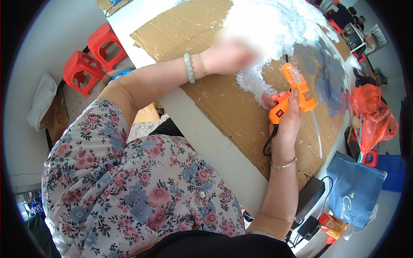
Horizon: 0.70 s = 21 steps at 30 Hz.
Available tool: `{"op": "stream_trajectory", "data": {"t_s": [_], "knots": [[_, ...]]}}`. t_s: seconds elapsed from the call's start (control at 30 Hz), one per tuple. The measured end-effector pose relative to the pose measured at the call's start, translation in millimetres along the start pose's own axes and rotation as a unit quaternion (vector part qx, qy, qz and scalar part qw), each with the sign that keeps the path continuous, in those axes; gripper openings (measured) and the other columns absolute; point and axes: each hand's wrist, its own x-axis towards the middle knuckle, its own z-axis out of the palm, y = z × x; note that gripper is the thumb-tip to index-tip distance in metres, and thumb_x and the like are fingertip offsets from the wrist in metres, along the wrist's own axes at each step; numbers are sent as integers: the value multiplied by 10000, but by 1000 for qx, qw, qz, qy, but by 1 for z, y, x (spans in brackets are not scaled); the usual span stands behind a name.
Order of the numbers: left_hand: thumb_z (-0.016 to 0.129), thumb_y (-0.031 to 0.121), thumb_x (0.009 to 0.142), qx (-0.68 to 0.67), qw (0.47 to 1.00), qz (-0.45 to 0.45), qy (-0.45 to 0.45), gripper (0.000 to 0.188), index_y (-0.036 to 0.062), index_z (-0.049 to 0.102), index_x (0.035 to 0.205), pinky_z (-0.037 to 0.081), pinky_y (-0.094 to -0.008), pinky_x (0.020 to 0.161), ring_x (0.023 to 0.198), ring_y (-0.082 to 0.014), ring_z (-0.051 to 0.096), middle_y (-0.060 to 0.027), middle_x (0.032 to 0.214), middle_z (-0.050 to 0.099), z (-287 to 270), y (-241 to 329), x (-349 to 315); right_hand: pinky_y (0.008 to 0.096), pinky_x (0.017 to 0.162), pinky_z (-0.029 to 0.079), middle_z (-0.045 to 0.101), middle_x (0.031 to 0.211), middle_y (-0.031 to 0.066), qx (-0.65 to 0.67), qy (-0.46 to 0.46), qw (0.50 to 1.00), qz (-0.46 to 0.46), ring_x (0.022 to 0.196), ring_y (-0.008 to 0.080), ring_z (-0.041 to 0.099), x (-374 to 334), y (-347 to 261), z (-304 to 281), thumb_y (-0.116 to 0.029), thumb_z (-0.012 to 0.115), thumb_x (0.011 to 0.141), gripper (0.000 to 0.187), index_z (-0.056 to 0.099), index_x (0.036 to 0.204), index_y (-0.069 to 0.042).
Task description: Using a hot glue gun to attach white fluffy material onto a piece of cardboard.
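The right hand [286, 124] grips an orange glue gun [292, 92] upright, fingers wrapped around its handle. The left hand [228, 56], arm outstretched, presses on white feathers [275, 26]; its fingers are blurred, so I cannot tell their grip.

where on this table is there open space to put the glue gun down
Bare cardboard sheet lies between the left hand and the table's near edge, and below the right hand holding the orange glue gun. It is crowded by the white feathery piece, the blue-grey cutouts and the red plastic bag.

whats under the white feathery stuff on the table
A sheet of brown cardboard lies under the white feathery piece, over the white table. The left hand presses on the piece; what lies beneath its middle is covered.
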Motion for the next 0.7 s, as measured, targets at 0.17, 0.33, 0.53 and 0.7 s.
{"op": "stream_trajectory", "data": {"t_s": [0.17, 0.33, 0.53, 0.7], "knots": [[602, 57, 761, -186, 979, -21, 84, 174, 91, 645, 926, 514, -359, 681, 723, -260, 620, -80, 749, 651, -1, 3, 3, 468, 840, 507, 561, 752, 78, 1, 3, 1000, -8, 675, 161, 543, 1, 0, 0, -335, 425, 978, 335, 521, 873, -31], [618, 55, 750, -124, 987, -70, 77, 193, 96, 645, 937, 513, -354, 700, 738, -255, 619, -79, 770, 656, -4, -2, 2, 471, 841, 509, 560, 752, 79, 25, 5, 1000, -3, 673, 163, 545, 2, 3, -1, -335, 417, 981, 339, 515, 870, -31], [676, 61, 727, -29, 995, 60, 76, 318, 103, 624, 1038, 476, -322, 762, 811, -235, 577, -55, 816, 608, -12, 15, 4, 476, 851, 507, 559, 751, 81, 16, -1, 1000, -11, 677, 168, 552, 0, 1, 0, -328, 416, 983, 323, 513, 877, -39], [679, 86, 712, -141, 969, -90, 182, 328, 138, 631, 1032, 482, -359, 748, 835, -242, 590, -77, 884, 601, -45, 22, 14, 484, 853, 507, 560, 754, 85, 18, -1, 1000, -7, 678, 169, 555, -1, 2, -4, -323, 406, 986, 320, 509, 877, -41]]}}
